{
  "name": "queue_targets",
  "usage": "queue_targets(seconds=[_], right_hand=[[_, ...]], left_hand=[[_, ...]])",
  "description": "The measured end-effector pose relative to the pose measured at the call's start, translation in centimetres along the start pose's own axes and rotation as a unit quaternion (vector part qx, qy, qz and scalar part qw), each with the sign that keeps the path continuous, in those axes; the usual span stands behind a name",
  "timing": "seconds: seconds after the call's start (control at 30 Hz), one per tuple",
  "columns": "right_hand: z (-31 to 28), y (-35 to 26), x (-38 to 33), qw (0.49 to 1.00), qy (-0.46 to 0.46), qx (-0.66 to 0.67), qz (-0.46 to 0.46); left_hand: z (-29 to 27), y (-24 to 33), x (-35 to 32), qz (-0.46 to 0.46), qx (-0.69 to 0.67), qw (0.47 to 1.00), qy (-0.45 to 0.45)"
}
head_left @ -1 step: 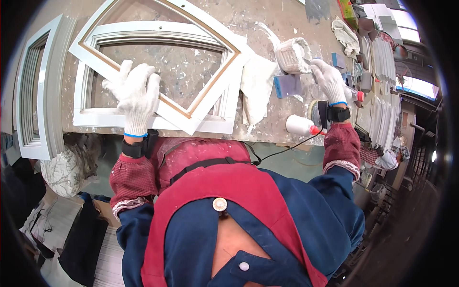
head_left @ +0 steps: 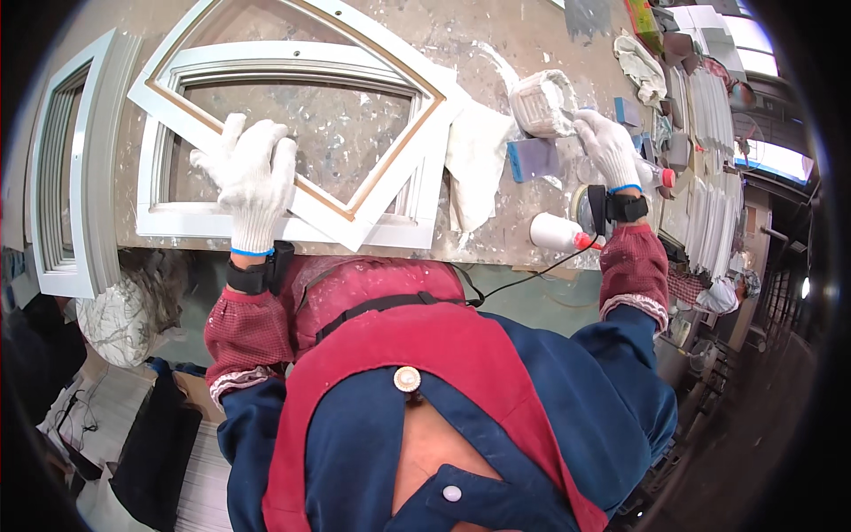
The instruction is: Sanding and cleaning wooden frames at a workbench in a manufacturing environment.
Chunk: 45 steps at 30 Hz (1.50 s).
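My left hand point(head_left: 255, 177), in a white knit glove, lies with spread fingers over the near left side of a tilted white frame point(head_left: 328, 215) with a tan inner edge. Beneath that one, a second white frame point(head_left: 195, 220) with a stepped inner lip lies squarer to the table edge. My right hand point(head_left: 610, 149), gloved too, is at the right rim of a paste-smeared tub point(head_left: 537, 106). Its fingers are bent together there; whatever they hold, if anything, is hidden. Just left of this hand, a blue-purple sanding block point(head_left: 534, 160) sits below the tub.
A white cloth point(head_left: 474, 164) lies right of the frames. A white bottle with a red cap point(head_left: 556, 231) and a round tin point(head_left: 581, 210) stand by my right wrist. More white frames point(head_left: 80, 168) stand stacked at the left. A black cord point(head_left: 532, 277) runs from my right wrist.
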State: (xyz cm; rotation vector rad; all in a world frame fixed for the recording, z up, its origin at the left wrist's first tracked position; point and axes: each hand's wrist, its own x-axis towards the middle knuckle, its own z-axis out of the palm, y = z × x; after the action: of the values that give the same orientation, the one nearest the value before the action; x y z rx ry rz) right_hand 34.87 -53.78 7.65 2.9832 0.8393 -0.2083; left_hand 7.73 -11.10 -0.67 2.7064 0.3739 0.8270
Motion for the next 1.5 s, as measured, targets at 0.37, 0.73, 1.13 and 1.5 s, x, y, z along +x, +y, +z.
queue_targets(seconds=[0.37, 0.73, 1.13, 1.5], right_hand=[[0.1, -0.5, 4.3, 0.99, -0.078, -0.116, -0.015], [-0.4, 3.1, 5.4, 0.984, -0.142, 0.047, -0.095], [-1.2, 5.5, 3.4, 0.87, -0.19, 0.409, 0.202], [-0.5, 1.2, 1.8, 0.986, -0.013, -0.126, -0.109]], left_hand=[[-0.1, -0.1, -0.1, -0.01, -0.017, 1.0, -0.007], [1.6, -0.8, -0.4, 0.005, -0.007, 1.0, 0.01], [0.9, -0.4, -0.3, 0.018, 0.012, 0.999, 0.032], [0.9, -0.6, -0.1, 0.033, -0.001, 0.998, 0.051]])
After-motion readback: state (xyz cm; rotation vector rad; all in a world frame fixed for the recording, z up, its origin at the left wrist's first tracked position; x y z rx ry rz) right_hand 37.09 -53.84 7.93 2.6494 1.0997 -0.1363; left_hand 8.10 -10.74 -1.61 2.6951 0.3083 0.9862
